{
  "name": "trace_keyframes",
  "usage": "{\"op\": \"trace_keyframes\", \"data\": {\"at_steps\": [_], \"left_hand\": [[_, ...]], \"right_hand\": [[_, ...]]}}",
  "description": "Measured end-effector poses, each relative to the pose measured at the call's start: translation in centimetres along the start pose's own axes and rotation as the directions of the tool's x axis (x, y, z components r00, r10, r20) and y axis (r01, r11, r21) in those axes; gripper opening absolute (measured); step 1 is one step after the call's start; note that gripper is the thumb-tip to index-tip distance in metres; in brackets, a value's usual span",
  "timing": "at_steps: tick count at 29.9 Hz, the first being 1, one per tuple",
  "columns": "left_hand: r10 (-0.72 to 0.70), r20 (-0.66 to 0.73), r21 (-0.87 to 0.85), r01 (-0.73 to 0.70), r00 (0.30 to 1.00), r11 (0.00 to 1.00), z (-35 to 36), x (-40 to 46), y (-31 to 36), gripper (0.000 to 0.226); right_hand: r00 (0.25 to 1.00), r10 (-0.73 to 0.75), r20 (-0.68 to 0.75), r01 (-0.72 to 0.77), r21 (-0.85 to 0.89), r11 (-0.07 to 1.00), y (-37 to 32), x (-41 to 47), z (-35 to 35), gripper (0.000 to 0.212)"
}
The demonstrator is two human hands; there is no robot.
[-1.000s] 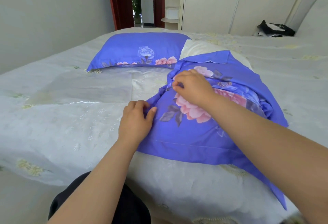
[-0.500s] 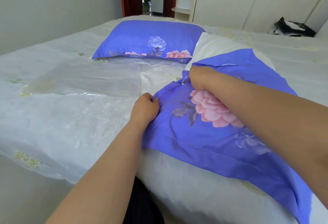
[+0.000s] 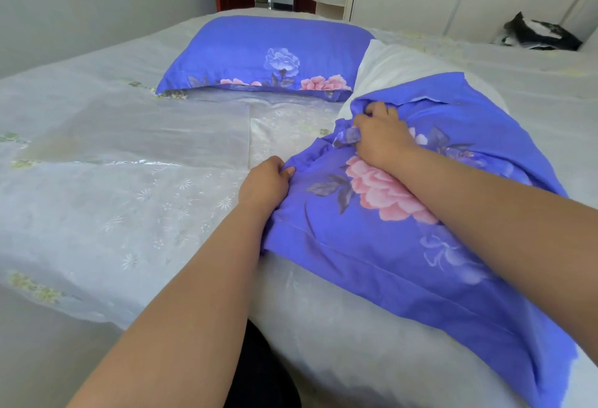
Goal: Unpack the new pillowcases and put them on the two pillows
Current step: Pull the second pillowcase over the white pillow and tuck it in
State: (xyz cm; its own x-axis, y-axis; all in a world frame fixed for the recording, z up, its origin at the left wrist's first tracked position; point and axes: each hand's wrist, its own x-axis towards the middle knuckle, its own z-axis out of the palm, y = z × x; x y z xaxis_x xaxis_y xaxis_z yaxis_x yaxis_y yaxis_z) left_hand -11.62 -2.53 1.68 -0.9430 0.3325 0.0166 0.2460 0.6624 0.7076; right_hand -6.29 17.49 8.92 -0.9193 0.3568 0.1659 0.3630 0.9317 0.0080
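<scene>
A blue pillowcase (image 3: 382,245) with pink flowers lies partly drawn over a white pillow (image 3: 398,67) on the bed's right side. The pillow's far end sticks out bare. My left hand (image 3: 263,182) grips the pillowcase's left edge. Further up, my right hand (image 3: 378,137) bunches the fabric near the opening, fingers curled into it. A second pillow (image 3: 259,55) wearing the same blue flowered case lies flat behind, at the middle of the bed.
The bed (image 3: 113,197) carries a pale sheet with small flowers. A clear plastic wrapper (image 3: 155,135) lies flat on it, left of my hands. A black and white bag (image 3: 537,33) sits far right. White wardrobe doors and a doorway stand behind.
My right hand has moved up the pillowcase toward the pillow's bare end, gathering fabric. My left hand now grips the left edge. The camera has come closer.
</scene>
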Motion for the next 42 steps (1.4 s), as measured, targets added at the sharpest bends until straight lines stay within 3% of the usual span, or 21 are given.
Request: {"op": "trace_keyframes", "data": {"at_steps": [2, 4, 6, 8, 10, 14, 17, 19, 22, 25, 28, 30, 33, 35, 39, 42], "left_hand": [[0.015, -0.029, -0.016, -0.016, 0.999, 1.000, -0.1, 0.0, 0.4, 0.021], [0.032, -0.030, -0.074, -0.034, 0.999, 0.997, -0.2, 0.2, 0.4, 0.018], [0.032, -0.025, -0.109, -0.034, 0.999, 0.993, -0.1, 0.3, 0.1, 0.018], [0.022, -0.041, -0.099, -0.026, 0.999, 0.995, 0.1, 0.2, -0.1, 0.019], [0.021, -0.074, -0.052, -0.025, 0.997, 0.998, -0.1, 0.4, -0.3, 0.020], [0.020, -0.060, 0.037, -0.018, 0.998, 0.999, -0.4, 0.5, 0.1, 0.031], [0.017, -0.030, 0.038, -0.015, 0.999, 0.999, -0.8, 0.4, 0.9, 0.028], [0.094, -0.097, 0.086, -0.086, 0.991, 0.993, -1.2, -0.2, 2.3, 0.017], [0.349, -0.194, 0.185, -0.315, 0.917, 0.931, -1.1, -2.8, 6.5, 0.032], [0.572, -0.043, 0.166, -0.558, 0.819, 0.813, 1.0, -6.7, 10.2, 0.037], [0.634, 0.136, 0.188, -0.648, 0.761, 0.738, 3.5, -9.0, 11.3, 0.058], [0.660, 0.139, 0.259, -0.670, 0.739, 0.696, 4.4, -9.6, 11.7, 0.061], [0.675, 0.071, 0.262, -0.667, 0.734, 0.697, 4.5, -10.1, 12.0, 0.066], [0.698, 0.046, 0.278, -0.681, 0.714, 0.678, 5.1, -10.5, 12.2, 0.065], [0.772, 0.034, 0.362, -0.728, 0.635, 0.582, 5.8, -11.2, 12.6, 0.055], [0.770, 0.005, 0.394, -0.709, 0.638, 0.585, 6.0, -11.2, 12.5, 0.052]], "right_hand": [[0.991, 0.116, -0.068, -0.101, 0.194, 0.976, 0.6, 0.3, 0.5, 0.027], [0.973, 0.232, 0.000, -0.217, 0.351, 0.911, 1.2, 0.7, 0.6, 0.011], [0.962, 0.262, 0.072, -0.269, 0.402, 0.875, 1.6, 1.1, 0.1, 0.026], [0.969, 0.237, 0.075, -0.247, 0.393, 0.886, 1.7, 0.7, -0.3, 0.030], [0.984, 0.179, 0.019, -0.172, 0.376, 0.910, 1.3, -0.2, -0.7, 0.018], [0.995, -0.005, -0.096, 0.024, 0.191, 0.981, 1.3, -4.1, -1.0, 0.051], [0.966, 0.002, -0.260, 0.027, 0.109, 0.994, 3.4, -7.3, -1.5, 0.059], [0.940, 0.055, -0.337, -0.002, 0.155, 0.988, 5.7, -9.6, -1.9, 0.056], [0.880, 0.144, -0.452, -0.018, 0.272, 0.962, 9.4, -13.2, -2.2, 0.055], [0.909, 0.298, -0.292, -0.194, 0.335, 0.922, 13.0, -16.0, -2.5, 0.063], [0.935, 0.349, -0.065, -0.296, 0.396, 0.869, 15.6, -17.3, -3.5, 0.040], [0.952, 0.306, 0.010, -0.284, 0.406, 0.869, 16.0, -17.8, -4.1, 0.027], [0.962, 0.259, -0.082, -0.201, 0.426, 0.882, 15.6, -17.6, -2.9, 0.021], [0.920, 0.348, -0.182, -0.208, 0.528, 0.823, 16.2, -16.8, -2.1, 0.011], [0.835, 0.543, -0.087, -0.308, 0.745, 0.592, 18.5, -13.9, 0.1, 0.004], [0.851, 0.521, -0.065, -0.315, 0.730, 0.606, 18.8, -12.5, 1.9, 0.007]]}}
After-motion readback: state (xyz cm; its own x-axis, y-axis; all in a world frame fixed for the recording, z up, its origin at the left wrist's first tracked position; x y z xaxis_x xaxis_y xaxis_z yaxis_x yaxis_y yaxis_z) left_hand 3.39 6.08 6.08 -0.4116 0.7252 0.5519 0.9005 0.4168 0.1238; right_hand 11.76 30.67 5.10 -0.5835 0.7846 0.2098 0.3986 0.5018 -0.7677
